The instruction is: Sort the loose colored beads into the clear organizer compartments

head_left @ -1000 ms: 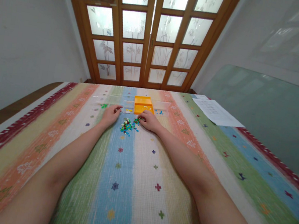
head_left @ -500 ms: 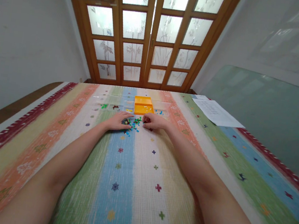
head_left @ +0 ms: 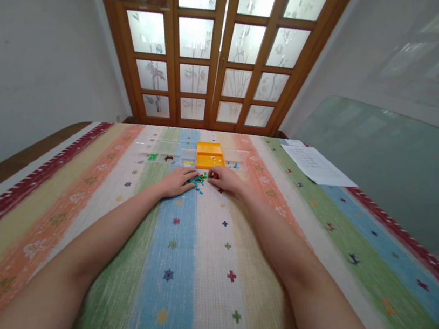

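Observation:
A small pile of tiny coloured pieces (head_left: 200, 181) lies on the striped cloth between my hands. My left hand (head_left: 177, 181) lies flat on the cloth with fingers stretched out, its fingertips touching the pile's left side and covering part of it. My right hand (head_left: 225, 179) rests on the pile's right side with its fingers curled together and the fingertips down at the pieces; what they pinch, if anything, is too small to see. Just beyond the pile stands an orange tray (head_left: 210, 148) holding a few pieces.
Clear compartment boxes (head_left: 162, 157) with green, dark and yellow bits stand left of the orange tray, and another clear box (head_left: 237, 160) stands to its right. A sheet of paper (head_left: 316, 165) lies at the far right. Wooden glazed doors (head_left: 219, 50) stand behind the table.
My left hand has moved right onto the pile and flattened, pushing the pieces closer together. My right hand has shifted slightly away from me, up towards the orange tray.

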`<state>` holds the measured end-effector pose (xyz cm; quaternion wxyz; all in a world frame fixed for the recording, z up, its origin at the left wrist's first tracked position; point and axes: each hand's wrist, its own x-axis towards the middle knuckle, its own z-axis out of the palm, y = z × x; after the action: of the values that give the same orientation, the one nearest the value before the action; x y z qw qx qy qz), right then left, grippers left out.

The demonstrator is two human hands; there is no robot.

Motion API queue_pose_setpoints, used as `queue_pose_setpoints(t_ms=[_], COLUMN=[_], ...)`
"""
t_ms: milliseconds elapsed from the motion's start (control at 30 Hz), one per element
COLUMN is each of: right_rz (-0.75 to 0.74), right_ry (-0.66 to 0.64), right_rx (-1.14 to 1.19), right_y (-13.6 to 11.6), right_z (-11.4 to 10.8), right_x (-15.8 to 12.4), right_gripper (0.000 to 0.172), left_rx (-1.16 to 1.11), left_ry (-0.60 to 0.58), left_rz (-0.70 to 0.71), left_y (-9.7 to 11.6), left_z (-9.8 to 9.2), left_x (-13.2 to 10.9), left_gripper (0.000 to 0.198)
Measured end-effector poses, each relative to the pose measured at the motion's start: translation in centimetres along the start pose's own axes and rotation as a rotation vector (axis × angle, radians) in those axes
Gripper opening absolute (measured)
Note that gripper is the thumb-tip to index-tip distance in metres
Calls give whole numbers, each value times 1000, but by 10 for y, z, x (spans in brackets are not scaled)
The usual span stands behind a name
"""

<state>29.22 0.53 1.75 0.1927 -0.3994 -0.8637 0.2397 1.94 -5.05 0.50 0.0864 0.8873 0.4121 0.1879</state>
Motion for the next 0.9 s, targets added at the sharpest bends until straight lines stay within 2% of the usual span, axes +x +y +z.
queue_pose_setpoints(t_ms=[100, 233, 333, 400, 500, 600, 700, 767, 900], right_rz=[-12, -23, -21, -15, -2, -8, -65, -108, -126], right_ry=[66, 76, 89, 98, 92, 51, 16, 9, 1], right_rx=[-84, -137, -151, -165, -169, -182, -219, -246, -311], right_y=[0, -2, -2, -3, -6, -11, -18, -23, -32], right_z=[2, 3, 4, 4, 4, 1, -2, -2, 0], right_x=[1, 1, 1, 1, 0, -3, -6, -7, -9], right_gripper=[10, 13, 15, 15, 16, 19, 24, 32, 50], left_rx=[-3, 47, 85, 98, 122, 124, 65, 18, -23], left_ry=[13, -11, 18, 40, 54, 66, 64, 20, -120], left_rz=[-21, -71, -135, -150, -142, -140, -124, -78, 32], left_y=[2, 12, 22, 26, 24, 16, 6, 0, -5], left_z=[-3, -2, 6, 11, 12, 7, 0, -5, -10], left_x=[-1, -1, 2, 4, 8, 8, 5, 2, -4], left_gripper=[51, 72, 82, 79, 64, 51, 48, 57, 92])
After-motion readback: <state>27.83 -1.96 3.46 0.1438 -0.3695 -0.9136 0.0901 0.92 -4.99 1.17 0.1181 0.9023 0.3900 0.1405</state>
